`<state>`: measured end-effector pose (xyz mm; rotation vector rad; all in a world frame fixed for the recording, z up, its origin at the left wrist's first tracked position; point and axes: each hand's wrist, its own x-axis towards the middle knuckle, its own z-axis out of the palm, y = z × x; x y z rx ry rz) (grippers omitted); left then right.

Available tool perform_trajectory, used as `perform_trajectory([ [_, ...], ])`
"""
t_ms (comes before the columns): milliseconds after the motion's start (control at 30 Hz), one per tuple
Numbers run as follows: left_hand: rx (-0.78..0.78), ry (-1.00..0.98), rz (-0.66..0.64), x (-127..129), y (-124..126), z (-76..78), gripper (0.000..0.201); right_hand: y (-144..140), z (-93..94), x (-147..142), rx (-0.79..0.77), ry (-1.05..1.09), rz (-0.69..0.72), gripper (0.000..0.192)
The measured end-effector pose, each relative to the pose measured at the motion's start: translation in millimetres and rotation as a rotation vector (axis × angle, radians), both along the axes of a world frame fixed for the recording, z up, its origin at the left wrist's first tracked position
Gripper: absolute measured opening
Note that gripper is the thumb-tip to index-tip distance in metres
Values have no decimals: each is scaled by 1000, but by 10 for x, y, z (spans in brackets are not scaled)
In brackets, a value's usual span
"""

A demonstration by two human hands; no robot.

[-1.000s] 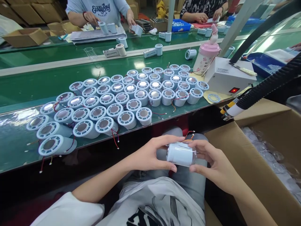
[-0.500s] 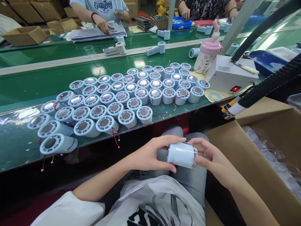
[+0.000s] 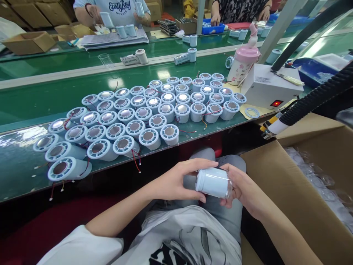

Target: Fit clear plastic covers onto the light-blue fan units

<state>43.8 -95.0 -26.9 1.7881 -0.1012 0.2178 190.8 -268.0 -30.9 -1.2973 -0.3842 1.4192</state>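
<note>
Above my lap I hold a light blue cylinder (image 3: 213, 182) with a clear plastic cover around it, lying on its side. My left hand (image 3: 183, 180) grips its left end, thumb below and fingers over the top. At the right end, my right hand (image 3: 242, 187) is closed around the clear rim, its fingers curled beneath. On the bench edge in front stand many similar light blue cylinders (image 3: 149, 137) in rows, with round metallic centres and thin coloured wires.
At my right, an open cardboard box (image 3: 264, 165) holds clear plastic covers (image 3: 317, 180). A black hose (image 3: 309, 103) reaches over it. A white box with a red switch (image 3: 270, 86) and a pink-lidded bottle (image 3: 242, 66) stand on the bench. Co-workers sit across the green belt (image 3: 68, 86).
My right hand has turned around the clear end, its fingers now curled underneath. The left hand keeps its grip. Across the belt, a co-worker's hand has lifted a light blue part.
</note>
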Motion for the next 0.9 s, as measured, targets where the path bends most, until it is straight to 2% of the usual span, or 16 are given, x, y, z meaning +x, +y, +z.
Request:
perform_trajectory([
  [400,-26,-34,-28,-5,20,-25,82,43,-10,-60,-112,292,70,61],
  [500,6,-18,-7,-9,-1,-6,75,60,10,-57,-160,344,91,69],
  [600,-42,48,30,-27,-42,17,65,69,-15,-63,-186,320,115,72],
  [700,-108,151,87,-51,-76,43,64,35,-103,-75,-111,87,77,61],
  [800,-175,259,119,-67,-93,69,66,-40,-195,-66,113,-453,-110,19],
  [833,-206,286,115,-70,-97,76,67,-67,-214,-56,218,-654,-139,19],
  [900,-274,322,96,-70,-101,86,66,-113,-228,-32,457,-1002,-77,47],
])
